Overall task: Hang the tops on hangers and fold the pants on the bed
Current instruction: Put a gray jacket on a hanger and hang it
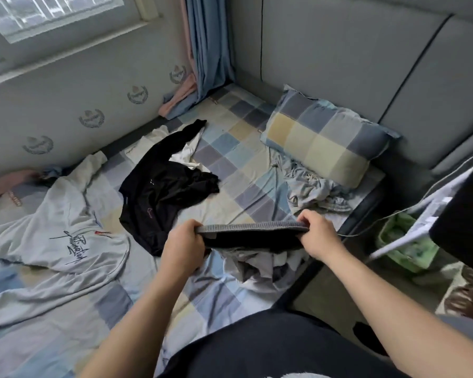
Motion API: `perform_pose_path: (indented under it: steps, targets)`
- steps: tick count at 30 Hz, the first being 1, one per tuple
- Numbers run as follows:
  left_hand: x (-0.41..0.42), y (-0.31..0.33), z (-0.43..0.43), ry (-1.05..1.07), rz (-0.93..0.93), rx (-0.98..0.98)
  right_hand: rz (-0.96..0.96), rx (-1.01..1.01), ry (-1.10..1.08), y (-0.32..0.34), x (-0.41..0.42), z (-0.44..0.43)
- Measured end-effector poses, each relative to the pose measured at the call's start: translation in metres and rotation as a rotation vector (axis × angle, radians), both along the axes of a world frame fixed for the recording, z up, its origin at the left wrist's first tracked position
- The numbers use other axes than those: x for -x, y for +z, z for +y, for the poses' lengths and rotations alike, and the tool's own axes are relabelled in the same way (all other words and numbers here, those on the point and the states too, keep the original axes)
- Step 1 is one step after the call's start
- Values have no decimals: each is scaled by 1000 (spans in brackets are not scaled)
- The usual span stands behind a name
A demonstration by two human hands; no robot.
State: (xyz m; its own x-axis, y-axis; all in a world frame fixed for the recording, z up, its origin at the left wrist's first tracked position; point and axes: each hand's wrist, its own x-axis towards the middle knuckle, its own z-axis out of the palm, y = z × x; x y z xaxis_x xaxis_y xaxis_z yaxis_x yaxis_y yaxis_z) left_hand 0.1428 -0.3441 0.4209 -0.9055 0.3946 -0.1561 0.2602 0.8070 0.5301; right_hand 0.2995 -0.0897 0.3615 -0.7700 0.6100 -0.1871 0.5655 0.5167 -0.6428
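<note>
Left hand [185, 241] and right hand [318, 236] each pinch 1 end of the pants [251, 231] waistband, fingers curled, stretched over the bed [230, 165] edge. Pant legs mostly hidden underneath. Black top [161, 189] lies crumpled beyond; pale top [66, 241] cut off at left.

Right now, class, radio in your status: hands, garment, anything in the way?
Left hand and right hand both grip dark garment by its ribbed band, stretched above bed. Crumpled clothes directly beneath; black top lies beside.
</note>
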Motion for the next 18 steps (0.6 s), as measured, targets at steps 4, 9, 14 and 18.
perform_pose_path:
  steps: [4, 9, 14, 18]
  targets:
    - [4, 5, -33, -235, 97, -113, 277, 139, -85, 38, -28, -43]
    - [-8, 41, -35, -462, -40, -236, 576, 236, -237, 110, -72, -97]
    - [-61, 93, -7, -761, -111, -441, 761, 225, -418, 203, -122, -138]
    - [-106, 128, 19, -985, -140, -552, 747, 122, -506, 259, -177, -150]
